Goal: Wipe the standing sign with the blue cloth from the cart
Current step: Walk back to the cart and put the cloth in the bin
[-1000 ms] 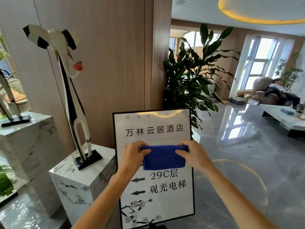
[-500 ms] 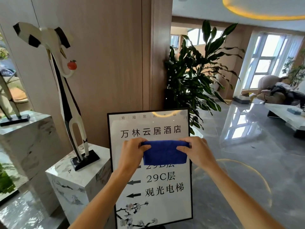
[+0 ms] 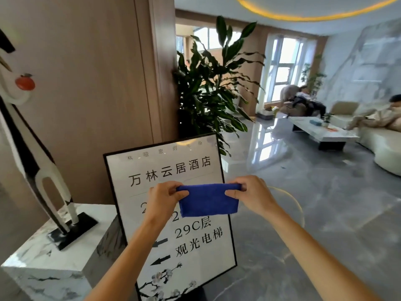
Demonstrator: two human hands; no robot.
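Observation:
The standing sign (image 3: 165, 168) is a black-framed white board with black lettering, arrows and a blossom print, standing on the floor right in front of me. A folded blue cloth (image 3: 208, 200) hangs in front of its middle. My left hand (image 3: 162, 198) pinches the cloth's upper left corner. My right hand (image 3: 251, 196) pinches the upper right corner. The cloth is stretched flat between both hands and hides part of the sign's middle lettering. Whether it touches the sign's face I cannot tell.
A marble pedestal (image 3: 43, 263) with a tall black-and-white sculpture (image 3: 39, 170) stands left of the sign, against a wooden wall. A large potted plant (image 3: 208, 88) rises behind it. To the right lie glossy grey floor, a low table (image 3: 321, 131), sofas and seated people.
The view has swung to the right, so the sign and sculpture sit further left. Both hands still hold the cloth stretched at about the same height in front of the sign.

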